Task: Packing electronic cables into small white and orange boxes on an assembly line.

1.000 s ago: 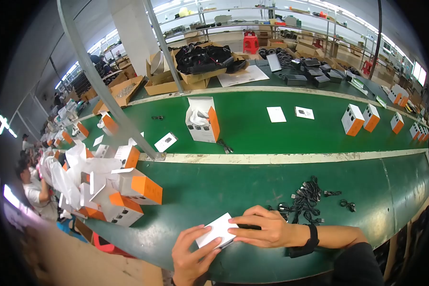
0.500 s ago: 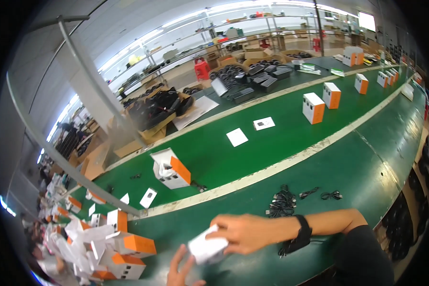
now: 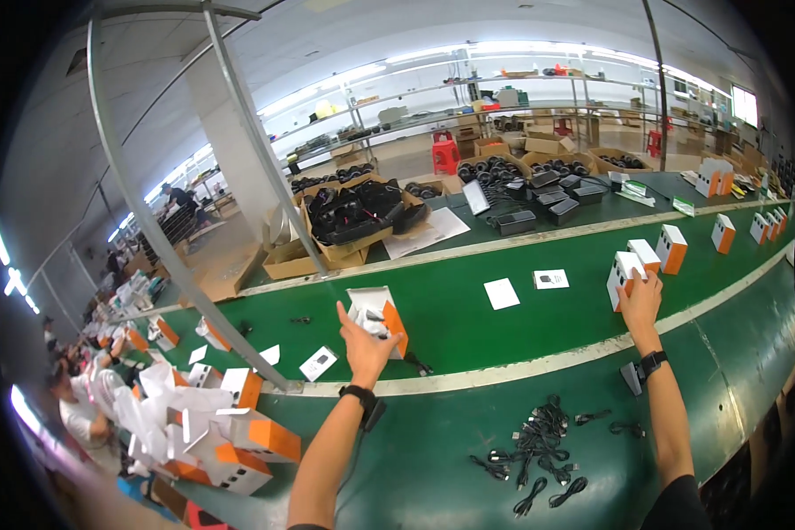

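Note:
My left hand [image 3: 368,347] is at the near side of an open white-and-orange carton [image 3: 392,306] on the green belt. Its fingers are spread across the carton's two sides, and something white shows inside the raised flap. Farther right, my right hand [image 3: 640,306] has its thumb and fingers closed on the upper part of a closed white-and-orange box [image 3: 620,281]. That box stands upright on the belt, close to another such box [image 3: 645,254]. Near me on the table lies a pile of coiled black cables [image 3: 543,433], between my two forearms.
More boxes [image 3: 671,249] stand along the belt to the right. White cards [image 3: 502,293] lie mid-belt. A heap of open cartons [image 3: 265,437] crowds the left, beside a metal post [image 3: 230,340]. Black devices [image 3: 512,223] and filled cardboard boxes [image 3: 358,216] sit beyond the belt.
My hands have moved apart from the near table to the belt. The white box-like thing my right hand held is gone from there; a further box stands under that hand. My view has shifted.

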Tool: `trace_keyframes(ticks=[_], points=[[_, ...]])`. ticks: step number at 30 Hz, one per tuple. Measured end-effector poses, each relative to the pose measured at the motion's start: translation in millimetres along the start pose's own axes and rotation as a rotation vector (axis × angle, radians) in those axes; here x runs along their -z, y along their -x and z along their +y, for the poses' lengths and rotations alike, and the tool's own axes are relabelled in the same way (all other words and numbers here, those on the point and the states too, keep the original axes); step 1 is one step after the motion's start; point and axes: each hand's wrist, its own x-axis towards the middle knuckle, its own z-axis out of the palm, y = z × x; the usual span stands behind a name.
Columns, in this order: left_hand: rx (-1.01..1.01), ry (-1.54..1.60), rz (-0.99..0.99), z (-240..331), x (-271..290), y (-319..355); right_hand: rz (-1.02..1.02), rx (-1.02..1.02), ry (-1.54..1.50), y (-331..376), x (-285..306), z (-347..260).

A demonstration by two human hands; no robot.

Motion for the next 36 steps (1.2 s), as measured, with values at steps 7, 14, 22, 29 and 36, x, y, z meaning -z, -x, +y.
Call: trace_keyframes(ticks=[7,14,22,29,36], points=[[-0.307,0.076,-0.013,21.0,72.9,54.7,-0.416,0.557,-0.584,47.6,67.6,-142.9],[-0.072,-0.067,-0.188,39.7,179.8,244.1,-0.701,0.801,-0.56,127.6,20.9,-290.5],[0.19,0.165,0.13,22.1,245.8,330.9,-0.619,0.813,-0.507,161.3,-23.5,-368.0],[0.143,0.382,0.094,5.0,227.2,306.6,-0.683,0.792,-0.489,155.9,27.2,-344.6],[0.245,0.378,0.258,11.8,211.3,311.7,-0.484,1.135,-1.171,224.4,271.3,-317.4]])
